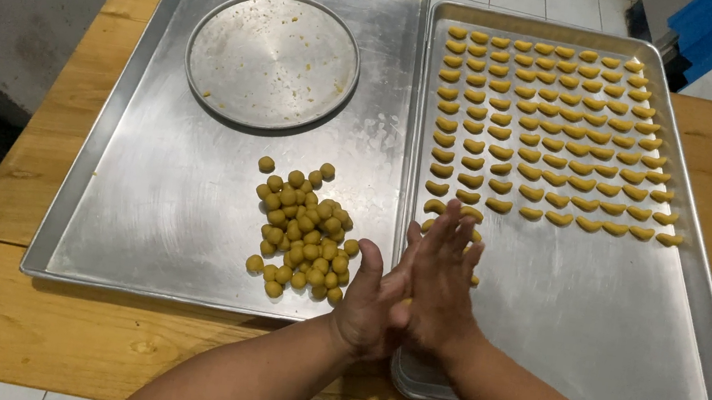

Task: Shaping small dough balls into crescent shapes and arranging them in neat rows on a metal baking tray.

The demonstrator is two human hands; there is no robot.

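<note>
Now | left hand (367, 308) flat, palm pressed to right hand (442, 282) | contents hidden | beside dough balls (302, 237)

We note our left hand (370, 309) and right hand (440, 281) are bare: no gloves, rings or watch. Both forearms uncovered; only a dark garment edge at the bottom of view.

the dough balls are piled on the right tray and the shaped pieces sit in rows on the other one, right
Not quite. The head view shows the dough balls piled on the left tray; the shaped pieces sit in rows on the right tray.
</note>
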